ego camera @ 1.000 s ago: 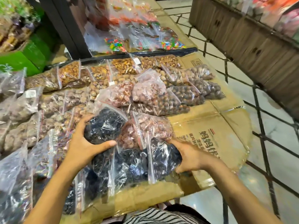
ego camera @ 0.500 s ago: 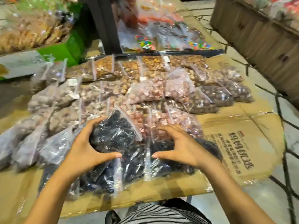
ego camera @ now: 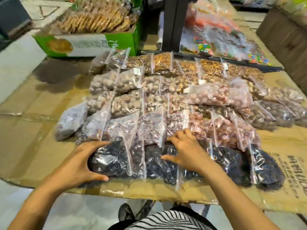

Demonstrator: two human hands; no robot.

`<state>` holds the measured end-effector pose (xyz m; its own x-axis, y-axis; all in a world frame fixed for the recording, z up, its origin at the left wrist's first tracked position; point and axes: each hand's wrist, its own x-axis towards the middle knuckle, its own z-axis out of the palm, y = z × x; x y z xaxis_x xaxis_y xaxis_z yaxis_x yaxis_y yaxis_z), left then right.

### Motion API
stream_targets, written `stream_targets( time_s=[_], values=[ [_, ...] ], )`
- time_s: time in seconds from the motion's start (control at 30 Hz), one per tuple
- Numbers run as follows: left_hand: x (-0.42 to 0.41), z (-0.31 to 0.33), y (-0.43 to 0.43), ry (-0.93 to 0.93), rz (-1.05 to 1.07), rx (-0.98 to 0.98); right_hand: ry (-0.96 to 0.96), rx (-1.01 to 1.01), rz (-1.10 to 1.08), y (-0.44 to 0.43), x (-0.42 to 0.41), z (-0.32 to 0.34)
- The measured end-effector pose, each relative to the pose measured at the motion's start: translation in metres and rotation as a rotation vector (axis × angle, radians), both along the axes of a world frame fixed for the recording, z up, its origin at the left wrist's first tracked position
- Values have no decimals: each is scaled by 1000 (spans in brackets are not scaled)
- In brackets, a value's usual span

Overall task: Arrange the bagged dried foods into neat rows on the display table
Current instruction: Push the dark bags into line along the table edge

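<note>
Clear bags of dried foods lie in rows on the cardboard-covered display table [ego camera: 41, 113]: pale nuts [ego camera: 126, 80] at the back, reddish fruit [ego camera: 221, 128] in the middle, dark fruit along the front. My left hand [ego camera: 81, 163] grips the left end of the leftmost dark fruit bag [ego camera: 113, 160], thumb at its front and fingers behind it. My right hand [ego camera: 186, 151] rests flat with spread fingers on the neighbouring dark bag [ego camera: 157, 165]. More dark bags [ego camera: 262, 166] continue the front row to the right.
A green box of biscuits [ego camera: 86, 42] stands at the back left. A black post [ego camera: 171, 24] rises behind the bags, with bagged colourful sweets [ego camera: 224, 39] to its right. A brown wooden counter [ego camera: 285, 39] is at the far right. The table's front edge [ego camera: 132, 195] is close to my body.
My left hand has lowered the dark fruit bag from above the pile into the front row. My right hand has moved left from the right end bag onto the middle of the row.
</note>
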<state>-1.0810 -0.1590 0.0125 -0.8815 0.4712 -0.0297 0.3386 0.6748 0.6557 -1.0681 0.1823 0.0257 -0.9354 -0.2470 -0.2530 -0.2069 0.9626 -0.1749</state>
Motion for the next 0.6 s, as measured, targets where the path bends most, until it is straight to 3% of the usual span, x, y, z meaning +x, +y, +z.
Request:
stream_targets(
  time_s=[0.17,0.43,0.6],
  values=[
    [-8,-19,-13,-87,-29,67,10,73,-142,-20,2,-5],
    [-14,-30,-27,74,-135,113,128,57,-295,-38,25,-28],
    [-20,-37,-43,98,-91,33,124,33,-312,-36,28,-30]
  ],
)
